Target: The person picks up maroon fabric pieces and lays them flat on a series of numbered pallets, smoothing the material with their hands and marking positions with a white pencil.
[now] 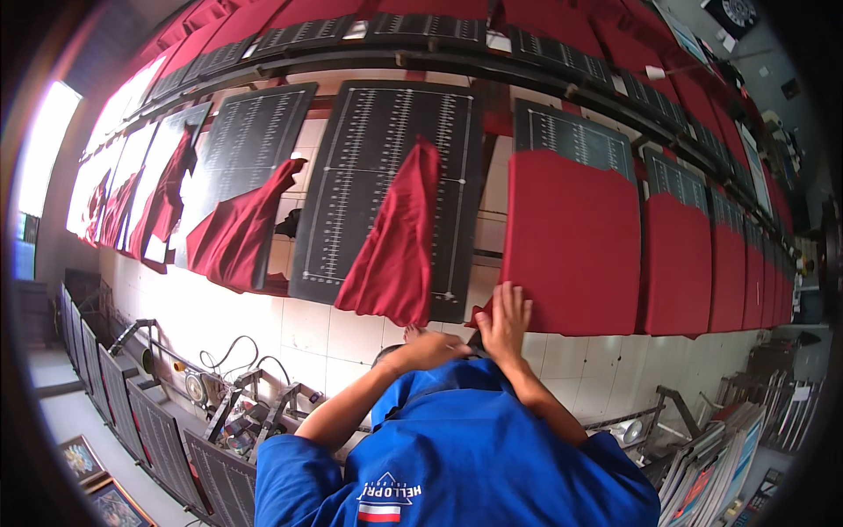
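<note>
Right hand lies flat, fingers spread, on the red shirt; left hand grips its near-left hem; smooth outward, keeping edges square to the board.

**Pallet Row, Garments Across It**

A long row of printing boards runs left to right. On the centre board lies a bunched shirt, hanging over its near edge. Just right of it, a stretched shirt covers its board. The right hand lies flat on that shirt's near left corner; the left hand sits just beside it, below the centre board. Left of centre, another draped shirt lies on its board. Frames stand on the floor, lower left.
</note>
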